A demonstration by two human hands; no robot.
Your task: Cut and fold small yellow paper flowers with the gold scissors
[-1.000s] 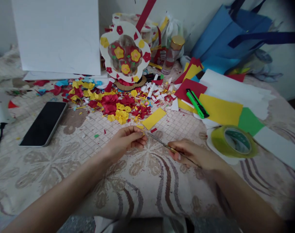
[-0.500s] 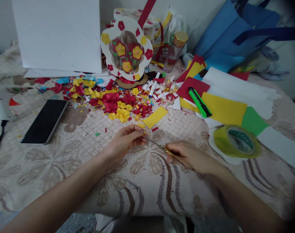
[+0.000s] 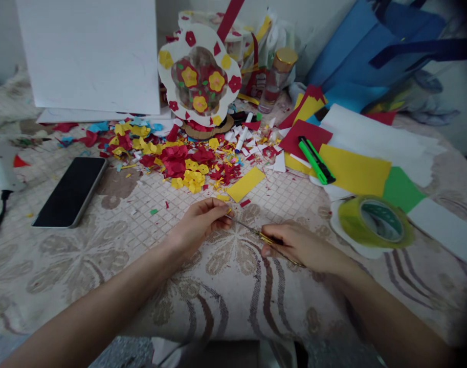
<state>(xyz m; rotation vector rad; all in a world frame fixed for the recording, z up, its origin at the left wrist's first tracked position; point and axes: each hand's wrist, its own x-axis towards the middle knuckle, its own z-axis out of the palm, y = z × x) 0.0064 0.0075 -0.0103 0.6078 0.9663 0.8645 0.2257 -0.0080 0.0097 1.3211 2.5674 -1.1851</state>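
Note:
My right hand (image 3: 294, 244) is wrapped around the gold handles of a pair of scissors (image 3: 267, 238), whose thin blades point left. My left hand (image 3: 202, 221) pinches a small piece of yellow paper (image 3: 228, 211), mostly hidden by the fingers, and the blade tips reach up to it. Just beyond the fingers lies a yellow paper rectangle (image 3: 246, 184). Behind it is a heap of cut flowers, with red paper flowers (image 3: 174, 159) and yellow paper flowers (image 3: 194, 176) among small scraps.
A flower-shaped paper lantern (image 3: 200, 76) stands at the back. On the left are a phone (image 3: 71, 191) and a glue gun (image 3: 3, 166). To the right lie a green utility knife (image 3: 316, 159), coloured paper sheets (image 3: 358, 168) and a tape roll (image 3: 375, 222). A blue bag (image 3: 371, 46) leans behind.
The right hand and the scissors have shifted very slightly to the left. The left hand stays almost in place, still pinching the paper.

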